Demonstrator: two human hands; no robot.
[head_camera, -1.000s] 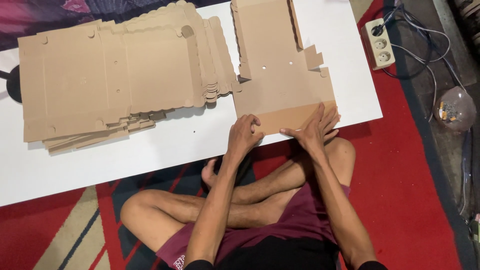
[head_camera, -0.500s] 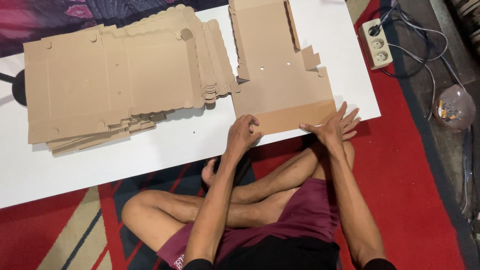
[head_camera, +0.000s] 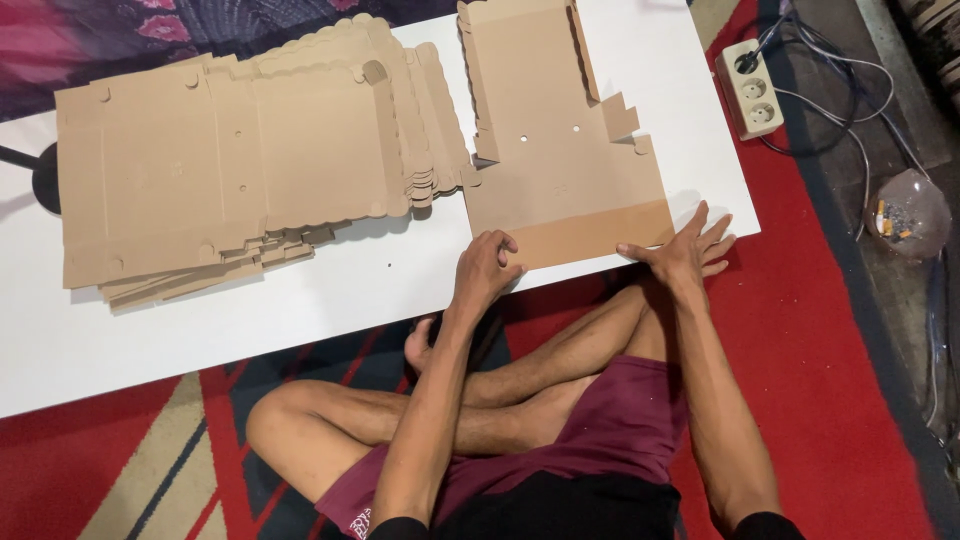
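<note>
- Slid outward since the earlier frames: right hand (head_camera: 688, 252), from close beside the left hand (head_camera: 486, 268) along the near fold to the right corner of the flat cardboard blank (head_camera: 560, 170).
- Left hand unchanged in place, curled into a loose fist, knuckles pressing down on the near left corner of the blank's folded strip (head_camera: 600, 232).
- Right hand spread wide, fingers fanned, palm flat on the surface (head_camera: 300, 290) just past the blank's near right corner, thumb touching the strip's end.
- Nothing pinched or lifted by either hand; both pressing only.
- Blank lying flat on the white surface, near edge close to the surface's front edge, far flaps reaching toward the back edge.
- Near strip a darker brown than the rest of the blank, creased along its length.
- Left of the blank: stack of flat cardboard sheets (head_camera: 240, 170), scalloped edges fanned, right edge touching the blank's left side.
- Right of the blank, off the surface, on the floor: white power strip (head_camera: 754, 88) with cables, and farther right a clear round bowl (head_camera: 908, 212).
- Below the blank: crossed bare legs, maroon shorts, red patterned rug (head_camera: 830, 380).
</note>
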